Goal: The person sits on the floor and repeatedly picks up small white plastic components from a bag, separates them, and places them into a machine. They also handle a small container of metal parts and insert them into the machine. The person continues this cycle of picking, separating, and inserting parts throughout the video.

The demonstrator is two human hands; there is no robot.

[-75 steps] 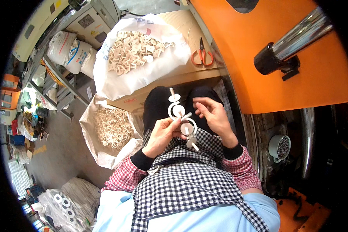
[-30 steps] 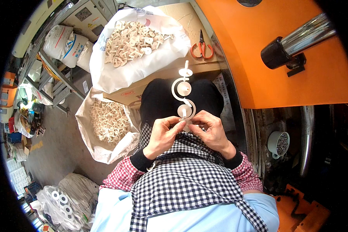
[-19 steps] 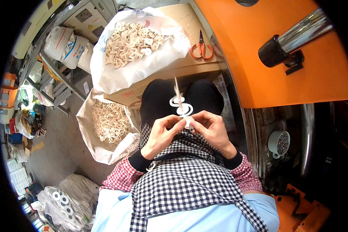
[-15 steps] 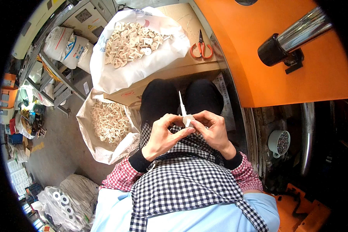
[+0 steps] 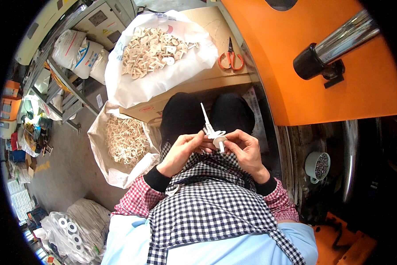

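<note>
Above my lap, both hands hold an off-white moulded plastic piece. Its long tapered sprue [image 5: 205, 115] points up and away, with thin looped runners at its base. A round disc with a short stem [image 5: 219, 141] is at its near end. My left hand [image 5: 178, 153] pinches the runner side between thumb and fingers. The fingers of my right hand [image 5: 247, 151] are closed on the disc's edge. Whether the disc is still joined to the runners I cannot tell. A small whitish bit [image 5: 173, 191] lies on my checked apron [image 5: 207, 212].
A white sack [image 5: 136, 90] of similar stemmed discs [image 5: 150, 53] rests on a cardboard box [image 5: 198, 81], beside red-handled scissors [image 5: 230, 59]. Below stands a sack [image 5: 105, 161] of looped runner scraps [image 5: 127, 141]. An orange machine [image 5: 286, 88] rises right, near a pellet-filled cup [image 5: 316, 167].
The disc has turned so its stem points toward me, and the looped runners now show. My left hand has shifted slightly. A whitish bit now shows on the apron.
</note>
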